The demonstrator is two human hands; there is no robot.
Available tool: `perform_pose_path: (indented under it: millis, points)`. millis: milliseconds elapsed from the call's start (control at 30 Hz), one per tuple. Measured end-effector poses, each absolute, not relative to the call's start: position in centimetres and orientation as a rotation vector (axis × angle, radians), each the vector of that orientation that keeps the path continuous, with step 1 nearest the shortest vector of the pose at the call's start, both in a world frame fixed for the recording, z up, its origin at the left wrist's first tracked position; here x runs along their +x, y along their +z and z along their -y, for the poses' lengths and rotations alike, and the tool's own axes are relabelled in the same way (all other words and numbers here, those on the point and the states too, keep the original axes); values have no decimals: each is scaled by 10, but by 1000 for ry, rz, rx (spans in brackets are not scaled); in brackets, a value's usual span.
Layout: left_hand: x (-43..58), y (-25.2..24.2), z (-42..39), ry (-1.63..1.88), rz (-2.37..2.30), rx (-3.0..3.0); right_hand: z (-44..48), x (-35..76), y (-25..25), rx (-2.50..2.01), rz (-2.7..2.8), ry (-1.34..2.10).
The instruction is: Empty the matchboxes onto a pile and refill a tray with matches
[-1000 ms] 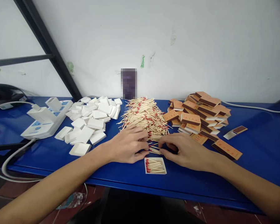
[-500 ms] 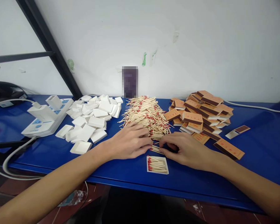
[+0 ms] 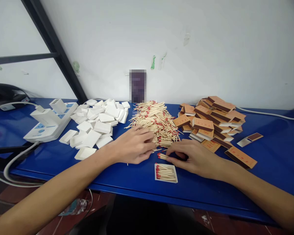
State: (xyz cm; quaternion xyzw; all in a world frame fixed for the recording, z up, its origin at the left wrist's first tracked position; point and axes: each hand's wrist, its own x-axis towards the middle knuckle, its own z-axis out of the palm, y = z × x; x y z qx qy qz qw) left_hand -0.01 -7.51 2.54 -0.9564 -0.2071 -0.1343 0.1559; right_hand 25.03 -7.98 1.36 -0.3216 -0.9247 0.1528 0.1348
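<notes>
A small bundle of red-tipped matches (image 3: 163,156) is pinched between the thumb and fingers of my right hand (image 3: 189,156), heads toward the left. My left hand (image 3: 137,145) is closed, fingers curled, at the front edge of a big heap of loose matches (image 3: 159,122). Its palm side is hidden, so I cannot make out what it holds; one stick end pokes out beneath it. Just below the right fingertips, a white matchbox tray (image 3: 166,180) lies on the blue table, partly filled with matches, most heads at its left side.
A pile of white trays (image 3: 98,122) lies left of the heap, and orange-brown matchbox sleeves (image 3: 210,119) are piled at right. A power strip (image 3: 51,125) with plugs and cables stands far left. A pixelated dark upright object (image 3: 138,86) leans on the wall.
My left hand has drawn slightly left, away from the small match bundle. The bundle now stays in my right hand's pinch, its heads more visible. The tray has not moved on the table.
</notes>
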Motion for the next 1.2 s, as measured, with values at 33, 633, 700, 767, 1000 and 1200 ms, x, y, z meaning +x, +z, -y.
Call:
perform_pose_path:
  millis: [33,633,700,767,1000,1200]
  points:
    - [-1,26,75,-381,588,-2742,80,251,14,-920,2683,450]
    - [-4,30,76,-373,602,-2843,71,259,10,-964,2663,130]
    - [-4,29,76,-373,599,-2840,71,258,10,-962,2665,143]
    - [-4,29,75,-365,586,-2835,71,258,10,-938,2669,162]
    - [-5,29,74,-339,569,-2827,72,259,11,-939,2667,194]
    - [-2,26,74,-364,568,-2779,71,263,12,-992,2664,162]
